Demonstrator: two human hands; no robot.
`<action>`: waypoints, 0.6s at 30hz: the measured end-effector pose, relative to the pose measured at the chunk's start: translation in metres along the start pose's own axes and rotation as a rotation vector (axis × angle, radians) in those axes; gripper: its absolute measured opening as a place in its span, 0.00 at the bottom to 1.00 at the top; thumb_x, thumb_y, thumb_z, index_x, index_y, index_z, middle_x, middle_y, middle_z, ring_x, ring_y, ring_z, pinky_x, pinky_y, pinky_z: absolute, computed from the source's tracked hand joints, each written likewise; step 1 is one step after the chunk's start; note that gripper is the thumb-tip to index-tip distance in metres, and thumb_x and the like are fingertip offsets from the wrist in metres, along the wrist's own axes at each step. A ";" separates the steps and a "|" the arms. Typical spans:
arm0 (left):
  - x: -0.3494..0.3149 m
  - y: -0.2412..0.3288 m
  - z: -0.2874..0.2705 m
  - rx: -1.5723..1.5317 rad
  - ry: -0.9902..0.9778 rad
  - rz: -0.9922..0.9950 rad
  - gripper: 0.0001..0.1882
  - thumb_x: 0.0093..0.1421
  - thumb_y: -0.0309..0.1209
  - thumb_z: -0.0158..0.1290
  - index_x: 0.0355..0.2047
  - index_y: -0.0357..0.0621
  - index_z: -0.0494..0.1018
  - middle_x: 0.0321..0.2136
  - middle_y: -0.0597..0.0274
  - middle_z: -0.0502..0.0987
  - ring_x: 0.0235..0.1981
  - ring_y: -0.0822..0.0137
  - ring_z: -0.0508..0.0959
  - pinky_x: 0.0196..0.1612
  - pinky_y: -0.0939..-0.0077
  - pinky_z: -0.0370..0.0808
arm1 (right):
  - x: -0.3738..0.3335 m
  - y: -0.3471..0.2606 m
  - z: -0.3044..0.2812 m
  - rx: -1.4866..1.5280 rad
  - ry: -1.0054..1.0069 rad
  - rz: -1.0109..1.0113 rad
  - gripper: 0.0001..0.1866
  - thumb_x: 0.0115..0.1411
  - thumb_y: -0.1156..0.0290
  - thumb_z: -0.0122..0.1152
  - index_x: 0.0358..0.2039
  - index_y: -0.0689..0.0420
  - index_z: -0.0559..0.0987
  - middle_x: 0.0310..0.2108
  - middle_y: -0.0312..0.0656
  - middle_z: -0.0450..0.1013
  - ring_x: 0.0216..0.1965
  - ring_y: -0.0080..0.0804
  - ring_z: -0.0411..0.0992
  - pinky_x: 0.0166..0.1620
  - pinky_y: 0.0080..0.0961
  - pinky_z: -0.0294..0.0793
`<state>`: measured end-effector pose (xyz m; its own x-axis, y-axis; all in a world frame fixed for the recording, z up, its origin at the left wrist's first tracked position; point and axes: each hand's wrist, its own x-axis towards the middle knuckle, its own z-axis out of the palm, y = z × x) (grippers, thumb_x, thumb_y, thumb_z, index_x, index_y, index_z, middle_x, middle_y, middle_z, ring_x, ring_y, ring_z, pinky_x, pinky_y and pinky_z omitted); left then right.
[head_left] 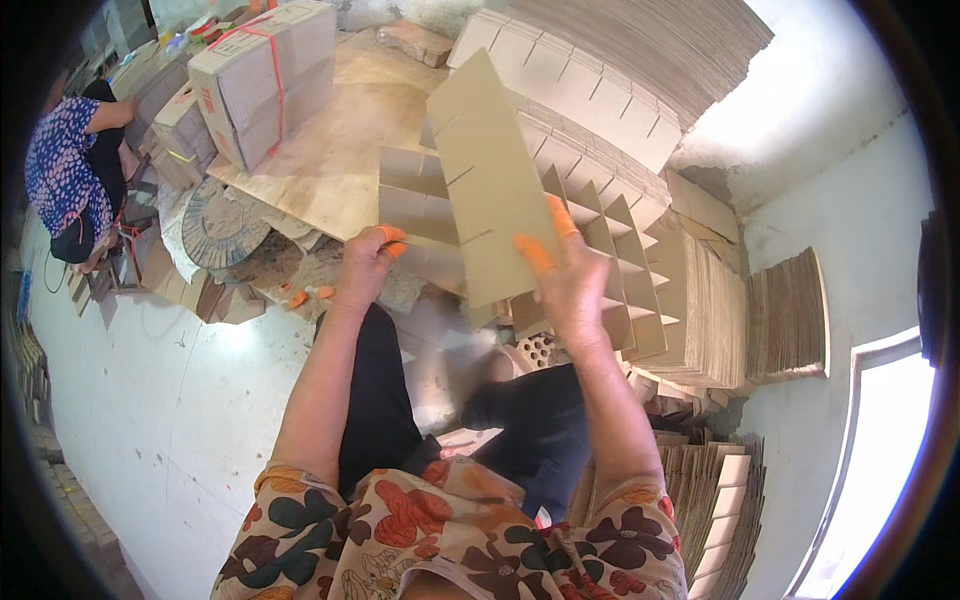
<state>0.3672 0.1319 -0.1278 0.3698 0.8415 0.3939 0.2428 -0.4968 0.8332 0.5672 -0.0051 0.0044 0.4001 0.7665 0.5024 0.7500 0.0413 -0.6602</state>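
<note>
My right hand (578, 280), with orange finger covers, grips a slotted cardboard strip (490, 185) that slants upward in front of me. Behind it sits a cardboard divider grid (415, 205) of crossed strips, partly hidden by the raised strip. My left hand (370, 262), also with orange covers on its fingertips, is closed at the grid's left near corner, pinching the end of one of its strips. More cells of the grid show to the right of my right hand.
Stacks of slotted cardboard (575, 75) stand behind the grid, with another stack (705, 310) to its right. A wooden board (370, 110) and a strapped carton (265, 85) lie farther left. Another person (75, 165) crouches at the far left. A round ridged object (225, 225) rests nearby.
</note>
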 end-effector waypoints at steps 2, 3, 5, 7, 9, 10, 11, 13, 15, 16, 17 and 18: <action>0.000 -0.003 -0.001 0.004 0.000 0.008 0.11 0.48 0.19 0.58 0.34 0.37 0.76 0.29 0.53 0.77 0.30 0.62 0.77 0.34 0.73 0.73 | 0.001 -0.009 0.017 -0.023 -0.077 0.133 0.25 0.51 0.76 0.66 0.49 0.69 0.71 0.22 0.55 0.72 0.14 0.24 0.61 0.20 0.22 0.66; 0.000 -0.004 -0.001 0.017 0.010 0.036 0.10 0.48 0.18 0.58 0.34 0.37 0.76 0.28 0.55 0.77 0.28 0.65 0.77 0.33 0.75 0.73 | 0.002 -0.009 0.024 -0.038 -0.057 0.069 0.25 0.51 0.77 0.66 0.49 0.70 0.71 0.22 0.55 0.71 0.13 0.25 0.60 0.20 0.22 0.66; 0.000 -0.009 0.000 0.017 0.010 0.052 0.10 0.48 0.18 0.57 0.34 0.37 0.76 0.27 0.56 0.77 0.27 0.68 0.76 0.31 0.77 0.72 | 0.002 -0.006 0.037 -0.072 -0.018 -0.059 0.24 0.51 0.77 0.65 0.49 0.70 0.71 0.20 0.55 0.70 0.13 0.27 0.58 0.18 0.22 0.64; 0.001 -0.011 0.001 -0.001 -0.009 0.028 0.10 0.48 0.18 0.57 0.34 0.37 0.76 0.27 0.56 0.77 0.26 0.68 0.76 0.31 0.77 0.72 | 0.000 -0.010 0.042 -0.088 -0.048 -0.012 0.22 0.52 0.78 0.64 0.47 0.71 0.71 0.21 0.56 0.70 0.13 0.30 0.58 0.19 0.22 0.64; 0.002 -0.012 0.002 -0.033 -0.016 0.024 0.10 0.48 0.18 0.57 0.34 0.36 0.76 0.27 0.55 0.77 0.27 0.66 0.76 0.31 0.76 0.72 | 0.001 -0.015 0.044 -0.091 -0.066 0.015 0.20 0.52 0.79 0.63 0.45 0.71 0.72 0.23 0.56 0.71 0.13 0.32 0.59 0.19 0.23 0.65; 0.003 -0.010 0.002 -0.048 -0.019 0.022 0.10 0.48 0.17 0.57 0.34 0.36 0.76 0.27 0.54 0.77 0.27 0.65 0.76 0.31 0.76 0.72 | 0.004 -0.018 0.043 -0.085 -0.069 0.018 0.19 0.52 0.79 0.63 0.44 0.71 0.72 0.23 0.57 0.71 0.12 0.33 0.59 0.19 0.23 0.65; 0.003 -0.008 0.002 -0.032 -0.011 0.039 0.10 0.48 0.17 0.57 0.33 0.36 0.76 0.27 0.54 0.77 0.27 0.65 0.76 0.30 0.76 0.73 | 0.005 -0.020 0.043 -0.080 -0.071 0.021 0.18 0.52 0.79 0.63 0.43 0.71 0.73 0.24 0.58 0.71 0.12 0.34 0.59 0.19 0.24 0.65; 0.004 -0.005 0.001 0.003 0.006 0.074 0.10 0.48 0.17 0.57 0.33 0.36 0.75 0.27 0.54 0.77 0.27 0.64 0.77 0.30 0.75 0.73 | 0.004 -0.019 0.043 -0.090 -0.096 0.032 0.17 0.52 0.79 0.62 0.43 0.71 0.73 0.25 0.58 0.72 0.13 0.35 0.61 0.19 0.25 0.66; 0.004 -0.005 0.001 -0.011 0.001 0.042 0.10 0.48 0.17 0.57 0.33 0.36 0.75 0.27 0.53 0.77 0.27 0.64 0.77 0.31 0.75 0.73 | 0.003 -0.020 0.044 -0.078 -0.139 0.057 0.16 0.53 0.80 0.61 0.42 0.71 0.73 0.27 0.59 0.72 0.14 0.36 0.64 0.20 0.26 0.66; 0.004 -0.005 0.001 -0.017 -0.004 0.028 0.10 0.48 0.17 0.57 0.33 0.36 0.76 0.27 0.53 0.77 0.27 0.64 0.77 0.31 0.75 0.73 | 0.001 -0.022 0.046 -0.060 -0.168 0.079 0.15 0.53 0.80 0.61 0.41 0.71 0.73 0.27 0.59 0.72 0.14 0.37 0.65 0.20 0.26 0.67; 0.004 -0.005 0.001 -0.021 -0.008 0.019 0.10 0.48 0.17 0.57 0.33 0.36 0.75 0.27 0.53 0.76 0.27 0.64 0.77 0.31 0.75 0.73 | 0.000 -0.023 0.048 -0.042 -0.197 0.102 0.14 0.53 0.80 0.60 0.40 0.71 0.73 0.28 0.60 0.72 0.15 0.38 0.66 0.21 0.27 0.67; 0.004 -0.005 0.002 -0.025 -0.011 0.011 0.10 0.48 0.17 0.57 0.33 0.36 0.75 0.27 0.53 0.76 0.27 0.64 0.77 0.31 0.74 0.73 | -0.001 -0.022 0.050 -0.054 -0.216 0.063 0.17 0.54 0.78 0.60 0.43 0.71 0.72 0.24 0.57 0.71 0.14 0.35 0.66 0.20 0.26 0.66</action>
<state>0.3689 0.1379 -0.1312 0.3823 0.8337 0.3986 0.2163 -0.5001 0.8385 0.5243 0.0250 -0.0098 0.3294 0.8859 0.3265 0.7565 -0.0407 -0.6528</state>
